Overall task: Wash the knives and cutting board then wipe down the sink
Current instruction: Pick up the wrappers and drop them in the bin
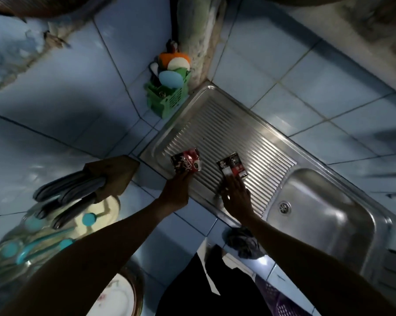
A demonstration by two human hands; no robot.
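Observation:
A steel sink (361, 238) with a ribbed drainboard (226, 135) runs across the tiled counter. My left hand (176, 192) holds a dark red packet (186, 163) over the drainboard's near left edge. My right hand (235, 197) pinches a second dark red packet (232, 167) that lies on the ribs. A wooden knife block (111, 176) with several dark-handled knives (62, 201) stands at the left. A grey rag (242, 241) sits crumpled on the sink's front rim. No cutting board is visible.
A green plastic caddy (169, 94) with coloured sponges hangs in the wall corner. A glass jar with teal utensils (32, 245) and a floral plate (117, 299) stand at the lower left. A purple basket (276, 299) is below the counter.

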